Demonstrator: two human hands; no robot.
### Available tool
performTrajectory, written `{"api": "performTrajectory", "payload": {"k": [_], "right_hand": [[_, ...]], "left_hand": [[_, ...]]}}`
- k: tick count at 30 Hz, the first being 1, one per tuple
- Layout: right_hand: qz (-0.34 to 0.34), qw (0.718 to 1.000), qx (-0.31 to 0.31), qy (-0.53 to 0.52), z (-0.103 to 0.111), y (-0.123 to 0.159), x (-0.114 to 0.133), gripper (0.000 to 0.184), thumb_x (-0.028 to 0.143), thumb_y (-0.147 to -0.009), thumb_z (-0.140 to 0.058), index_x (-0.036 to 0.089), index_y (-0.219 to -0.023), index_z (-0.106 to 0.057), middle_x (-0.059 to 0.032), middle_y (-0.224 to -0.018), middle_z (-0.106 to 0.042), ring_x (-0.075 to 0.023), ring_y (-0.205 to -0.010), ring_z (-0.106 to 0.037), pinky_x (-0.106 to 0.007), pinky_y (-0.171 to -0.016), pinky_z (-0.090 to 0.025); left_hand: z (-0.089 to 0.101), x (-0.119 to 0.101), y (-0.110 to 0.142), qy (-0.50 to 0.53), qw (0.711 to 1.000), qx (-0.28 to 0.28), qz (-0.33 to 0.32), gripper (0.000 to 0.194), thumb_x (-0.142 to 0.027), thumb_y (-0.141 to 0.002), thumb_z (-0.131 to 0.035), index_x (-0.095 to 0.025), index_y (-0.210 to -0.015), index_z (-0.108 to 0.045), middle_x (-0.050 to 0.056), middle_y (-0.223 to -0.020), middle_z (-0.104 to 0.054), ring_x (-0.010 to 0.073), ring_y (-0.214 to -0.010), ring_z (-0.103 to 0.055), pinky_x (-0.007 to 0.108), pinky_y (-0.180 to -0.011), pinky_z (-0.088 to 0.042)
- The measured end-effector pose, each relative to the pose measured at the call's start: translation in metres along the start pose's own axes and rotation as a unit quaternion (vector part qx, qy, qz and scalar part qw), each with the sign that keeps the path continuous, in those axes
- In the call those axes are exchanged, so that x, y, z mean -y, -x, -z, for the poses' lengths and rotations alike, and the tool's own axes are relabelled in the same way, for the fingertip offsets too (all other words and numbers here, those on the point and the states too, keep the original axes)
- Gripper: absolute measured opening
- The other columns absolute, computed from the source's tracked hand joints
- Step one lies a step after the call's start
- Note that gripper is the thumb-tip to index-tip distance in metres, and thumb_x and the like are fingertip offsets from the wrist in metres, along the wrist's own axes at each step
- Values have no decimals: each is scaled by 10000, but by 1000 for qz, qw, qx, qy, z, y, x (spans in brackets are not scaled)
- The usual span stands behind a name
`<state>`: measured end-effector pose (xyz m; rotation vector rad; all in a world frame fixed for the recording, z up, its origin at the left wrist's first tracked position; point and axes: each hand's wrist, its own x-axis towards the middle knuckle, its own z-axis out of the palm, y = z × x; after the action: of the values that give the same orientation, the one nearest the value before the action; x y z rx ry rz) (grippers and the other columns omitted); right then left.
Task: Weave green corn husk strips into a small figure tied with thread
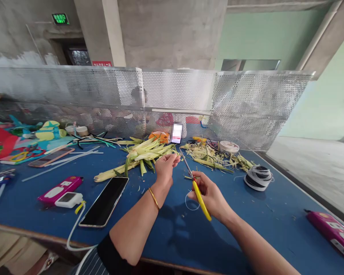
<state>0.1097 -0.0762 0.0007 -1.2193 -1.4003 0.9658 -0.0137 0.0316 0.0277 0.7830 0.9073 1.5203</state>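
My right hand [208,191] grips a pair of yellow-handled scissors [200,198], its metal blades pointing up and away toward my left hand. My left hand [166,166], with a gold bangle on the wrist, is closed in a pinch; whatever sits between its fingertips is too small to make out. Behind it lies a pile of pale green husk-like leaves [145,152]. To the right of the blades is a heap of shredded leaf scraps [209,154]. A thin thread loop [191,206] hangs beside my right fingers.
A black phone [105,202], a magenta device [61,190] and a white cable [73,229] lie to the left. A striped spool of thread [258,177] and another magenta device [334,233] are to the right. A lit phone [177,133] leans near the perforated metal screen [177,89].
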Motion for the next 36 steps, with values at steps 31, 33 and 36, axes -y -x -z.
{"api": "performTrajectory", "payload": {"k": [31, 33, 36], "right_hand": [[15, 923, -147, 356, -3, 10, -2, 332, 423, -807, -582, 262, -1093, -635, 6, -731, -627, -164, -594, -562, -256, -553, -394], [19, 918, -152, 366, -3, 9, -3, 342, 420, -809, -581, 263, -1110, -628, 0, -763, -634, -165, -608, -569, -256, -556, -388], [27, 912, -155, 379, -2, 9, -6, 352, 416, -825, -567, 260, -1137, -614, -7, -800, -639, -166, -623, -572, -256, -563, -386]], "left_hand": [[-5, 12, 15, 23, 999, -24, -3, 148, -242, -607, -769, -138, -607, -664, 26, -622, -674, 107, -588, -617, 237, -630, -489], [-5, 15, 17, 21, 1000, -15, 6, 140, -239, -602, -763, -135, -616, -668, 26, -631, -677, 102, -587, -613, 234, -632, -483], [-5, 18, 19, 15, 1000, -3, 23, 132, -231, -595, -753, -133, -627, -670, 27, -638, -683, 103, -592, -616, 236, -642, -484]]}}
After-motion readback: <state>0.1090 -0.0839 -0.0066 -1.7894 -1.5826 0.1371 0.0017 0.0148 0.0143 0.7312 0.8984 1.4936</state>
